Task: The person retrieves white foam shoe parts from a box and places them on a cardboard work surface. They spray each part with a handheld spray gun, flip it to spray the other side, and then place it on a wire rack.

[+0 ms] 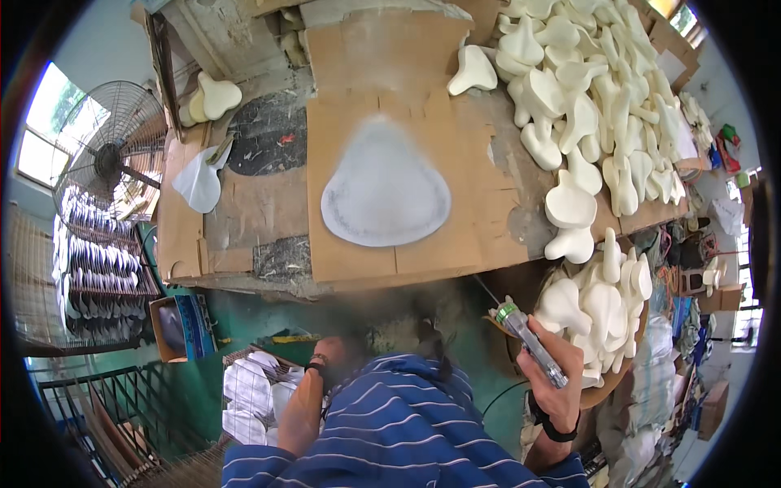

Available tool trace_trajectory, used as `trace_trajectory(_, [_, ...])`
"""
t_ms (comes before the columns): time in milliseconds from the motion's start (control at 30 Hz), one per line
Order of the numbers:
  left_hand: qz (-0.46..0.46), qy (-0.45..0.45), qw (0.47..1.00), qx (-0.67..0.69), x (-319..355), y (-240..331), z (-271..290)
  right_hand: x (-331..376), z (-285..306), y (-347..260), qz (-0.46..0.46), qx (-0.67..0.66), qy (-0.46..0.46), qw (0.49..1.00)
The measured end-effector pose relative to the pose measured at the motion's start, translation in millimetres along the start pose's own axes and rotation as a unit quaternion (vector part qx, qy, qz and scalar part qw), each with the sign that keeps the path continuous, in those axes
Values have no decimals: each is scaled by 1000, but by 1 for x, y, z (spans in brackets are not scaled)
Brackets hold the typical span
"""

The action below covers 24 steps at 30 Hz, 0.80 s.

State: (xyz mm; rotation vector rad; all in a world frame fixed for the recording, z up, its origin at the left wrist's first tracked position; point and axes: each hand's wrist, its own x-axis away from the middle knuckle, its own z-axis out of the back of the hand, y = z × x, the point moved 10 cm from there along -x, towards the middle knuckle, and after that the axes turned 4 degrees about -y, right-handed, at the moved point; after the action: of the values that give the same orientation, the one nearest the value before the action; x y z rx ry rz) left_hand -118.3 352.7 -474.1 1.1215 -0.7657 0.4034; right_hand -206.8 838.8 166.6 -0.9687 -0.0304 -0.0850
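Note:
In my right hand [555, 368] is a slim grey hand tool [533, 346] with a green collar and a thin metal rod at its tip. The rod points up and left toward the table's front edge. My left hand [332, 351] hangs low by my waist, left of my striped shirt; its fingers are blurred and partly hidden. On the cardboard sheet [350, 264] in front of me lies a white rounded-triangular piece [386, 191], narrow end away from me, with a greyish speckled band along its wide edge. Neither hand touches it.
Cream saddle-shaped foam pads [569, 106] are heaped on the table's right; more fill a round bin [598, 313] beside my right hand. A white cut piece [198, 185] lies at left. A wire crate [256, 390], a fan [108, 159] and racks [102, 268] stand left.

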Motion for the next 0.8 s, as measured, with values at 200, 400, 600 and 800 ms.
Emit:
trace_trajectory(200, [-15, -54, 998, 21, -9, -17, -5, 14, 2, 3, -7, -7, -13, 1000])
trace_trajectory(400, [103, -48, 977, 182, 20, 29, -17, 10, -4, -8, -5, 30, -51, 998])
trace_trajectory(600, [12, -55, 998, 14, 7, 70, -9, 13, 8, -5, -14, 4, 20, 1000])
trace_trajectory(800, [-43, -47, 993, -103, -6, 38, -13, 13, 9, -6, 5, 2, 46, 999])
